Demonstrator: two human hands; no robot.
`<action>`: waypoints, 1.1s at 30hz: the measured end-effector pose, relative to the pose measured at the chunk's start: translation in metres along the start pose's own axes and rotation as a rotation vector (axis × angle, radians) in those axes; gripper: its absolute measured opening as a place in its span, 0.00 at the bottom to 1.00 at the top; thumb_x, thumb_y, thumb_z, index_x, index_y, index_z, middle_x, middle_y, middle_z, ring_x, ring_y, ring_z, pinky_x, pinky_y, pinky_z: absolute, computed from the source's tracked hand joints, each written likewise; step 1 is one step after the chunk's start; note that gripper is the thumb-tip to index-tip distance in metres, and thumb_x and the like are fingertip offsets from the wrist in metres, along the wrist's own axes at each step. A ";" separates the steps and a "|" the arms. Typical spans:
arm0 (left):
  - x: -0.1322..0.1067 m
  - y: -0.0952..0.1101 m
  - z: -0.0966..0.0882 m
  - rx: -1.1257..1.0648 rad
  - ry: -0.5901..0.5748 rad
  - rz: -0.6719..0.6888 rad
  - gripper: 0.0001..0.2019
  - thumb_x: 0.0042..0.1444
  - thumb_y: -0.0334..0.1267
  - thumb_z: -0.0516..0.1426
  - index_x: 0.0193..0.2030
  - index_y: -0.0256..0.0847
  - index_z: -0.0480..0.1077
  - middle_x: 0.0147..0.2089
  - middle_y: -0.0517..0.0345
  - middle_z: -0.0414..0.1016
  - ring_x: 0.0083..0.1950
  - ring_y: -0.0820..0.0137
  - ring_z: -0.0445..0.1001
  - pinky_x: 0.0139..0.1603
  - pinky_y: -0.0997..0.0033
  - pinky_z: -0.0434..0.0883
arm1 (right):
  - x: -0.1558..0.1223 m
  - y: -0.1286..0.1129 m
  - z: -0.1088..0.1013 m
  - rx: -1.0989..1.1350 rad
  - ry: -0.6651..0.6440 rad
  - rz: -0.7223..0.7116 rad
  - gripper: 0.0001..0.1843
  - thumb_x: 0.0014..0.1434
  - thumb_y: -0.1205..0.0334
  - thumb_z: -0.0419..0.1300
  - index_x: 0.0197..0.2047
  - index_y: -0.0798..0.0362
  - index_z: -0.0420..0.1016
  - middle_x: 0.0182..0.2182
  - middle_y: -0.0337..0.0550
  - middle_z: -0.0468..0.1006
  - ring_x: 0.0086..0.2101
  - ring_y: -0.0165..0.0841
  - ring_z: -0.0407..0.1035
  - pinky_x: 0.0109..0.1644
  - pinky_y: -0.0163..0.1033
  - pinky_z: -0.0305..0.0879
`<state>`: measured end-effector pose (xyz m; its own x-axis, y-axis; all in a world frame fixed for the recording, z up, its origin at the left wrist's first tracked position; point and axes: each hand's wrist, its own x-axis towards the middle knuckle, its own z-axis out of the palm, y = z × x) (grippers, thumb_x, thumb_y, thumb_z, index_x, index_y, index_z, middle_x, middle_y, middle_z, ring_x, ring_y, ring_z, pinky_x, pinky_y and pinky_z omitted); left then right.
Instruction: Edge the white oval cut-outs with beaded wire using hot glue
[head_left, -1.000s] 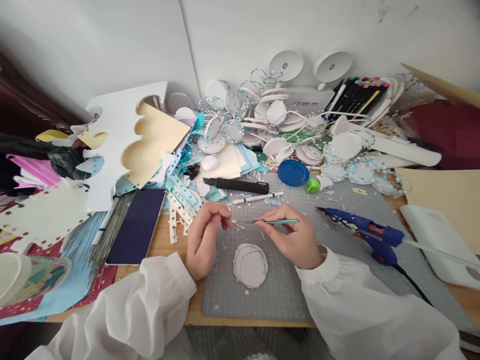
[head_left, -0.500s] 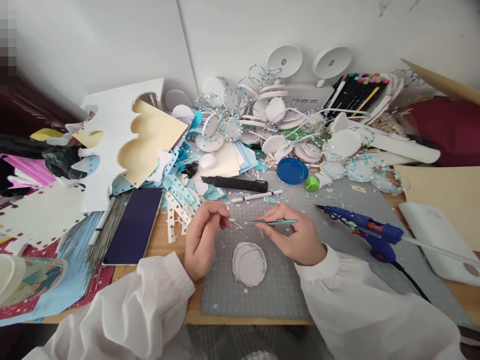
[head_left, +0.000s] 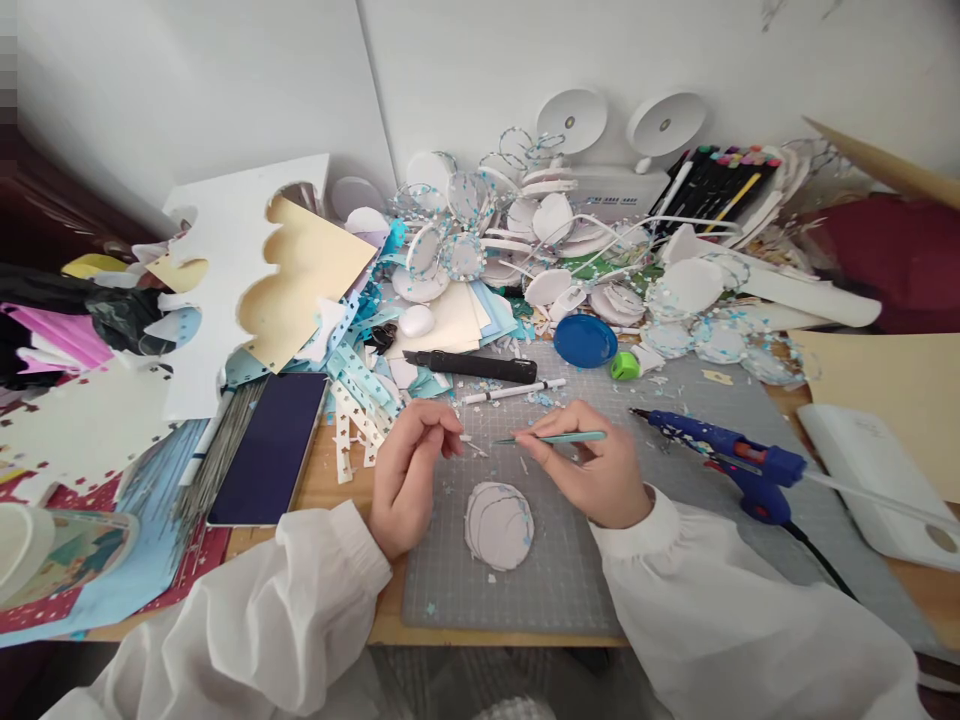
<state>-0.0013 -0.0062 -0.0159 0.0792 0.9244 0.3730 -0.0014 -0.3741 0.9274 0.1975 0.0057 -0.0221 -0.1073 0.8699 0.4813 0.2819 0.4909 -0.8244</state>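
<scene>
My right hand (head_left: pixel 592 470) pinches a slim teal tweezers (head_left: pixel 559 438) whose tip points left toward my left hand. My left hand (head_left: pixel 409 470) has its thumb and fingertips pressed together on a tiny white scrap I cannot make out. Both hands hover over a grey cutting mat (head_left: pixel 570 580). Just below them a white oval paper piece (head_left: pixel 499 525) with a blue-speckled edge lies flat on the mat.
A blue glue gun (head_left: pixel 731 458) lies right of my hands, its cord trailing off. A black craft knife (head_left: pixel 472 367), white pen (head_left: pixel 514 393), blue lid (head_left: pixel 585 342) and green cap (head_left: pixel 624 367) sit behind. A phone (head_left: pixel 270 447) lies left. Paper discs, markers and scraps pile along the wall.
My right hand shifted slightly right and rose a little with the tweezers, whose tip now angles down-left. The left hand stayed nearly still.
</scene>
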 end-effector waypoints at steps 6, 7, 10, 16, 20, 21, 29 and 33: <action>0.001 0.001 -0.002 0.091 -0.057 0.008 0.08 0.65 0.33 0.49 0.43 0.40 0.69 0.38 0.56 0.67 0.36 0.72 0.67 0.37 0.69 0.65 | 0.006 -0.001 -0.003 0.473 0.063 0.331 0.11 0.53 0.64 0.68 0.30 0.49 0.67 0.21 0.34 0.74 0.21 0.28 0.69 0.24 0.35 0.65; 0.001 0.001 -0.002 0.114 -0.082 0.015 0.08 0.65 0.32 0.50 0.43 0.40 0.69 0.39 0.55 0.67 0.37 0.71 0.67 0.38 0.69 0.66 | 0.008 -0.002 -0.004 0.546 0.069 0.370 0.11 0.53 0.63 0.68 0.30 0.49 0.67 0.20 0.32 0.72 0.19 0.27 0.67 0.22 0.33 0.63; 0.002 0.001 -0.002 0.171 -0.164 0.038 0.07 0.63 0.31 0.53 0.44 0.40 0.70 0.40 0.54 0.68 0.40 0.70 0.68 0.39 0.69 0.66 | 0.011 -0.007 -0.003 0.668 0.072 0.462 0.14 0.51 0.61 0.70 0.28 0.50 0.66 0.17 0.31 0.70 0.18 0.25 0.65 0.21 0.31 0.59; 0.003 0.002 0.000 0.168 -0.282 -0.001 0.05 0.62 0.32 0.54 0.43 0.38 0.71 0.38 0.53 0.69 0.38 0.70 0.67 0.38 0.70 0.67 | 0.012 -0.012 -0.001 0.735 0.054 0.537 0.15 0.48 0.60 0.72 0.26 0.51 0.67 0.18 0.31 0.71 0.18 0.24 0.63 0.20 0.31 0.57; 0.003 0.001 0.001 0.144 -0.282 -0.042 0.03 0.61 0.33 0.55 0.39 0.38 0.70 0.36 0.55 0.68 0.36 0.71 0.67 0.36 0.70 0.66 | 0.011 -0.012 0.000 0.734 0.063 0.551 0.16 0.47 0.59 0.72 0.26 0.50 0.67 0.18 0.31 0.71 0.18 0.24 0.62 0.21 0.32 0.58; 0.003 0.000 0.002 0.140 -0.279 -0.051 0.03 0.61 0.33 0.55 0.38 0.38 0.70 0.35 0.55 0.68 0.36 0.71 0.67 0.36 0.70 0.66 | 0.011 -0.012 0.000 0.730 0.062 0.553 0.16 0.47 0.59 0.72 0.27 0.50 0.67 0.17 0.31 0.70 0.18 0.24 0.61 0.21 0.32 0.57; 0.005 0.002 0.001 0.120 -0.302 -0.062 0.04 0.62 0.33 0.55 0.35 0.39 0.68 0.34 0.56 0.68 0.36 0.71 0.66 0.36 0.70 0.64 | 0.008 -0.011 0.000 0.724 0.047 0.538 0.14 0.49 0.61 0.71 0.27 0.50 0.68 0.18 0.31 0.70 0.19 0.23 0.60 0.22 0.32 0.57; 0.005 0.003 0.002 0.122 -0.288 -0.067 0.04 0.62 0.33 0.54 0.35 0.39 0.68 0.33 0.56 0.67 0.36 0.71 0.66 0.36 0.71 0.64 | 0.010 -0.014 0.000 0.746 0.065 0.555 0.15 0.48 0.60 0.72 0.27 0.51 0.68 0.19 0.31 0.70 0.19 0.23 0.62 0.22 0.31 0.57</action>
<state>0.0009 -0.0030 -0.0110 0.3536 0.8951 0.2715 0.1316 -0.3350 0.9330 0.1927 0.0075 -0.0058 -0.0804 0.9959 -0.0416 -0.4115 -0.0712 -0.9086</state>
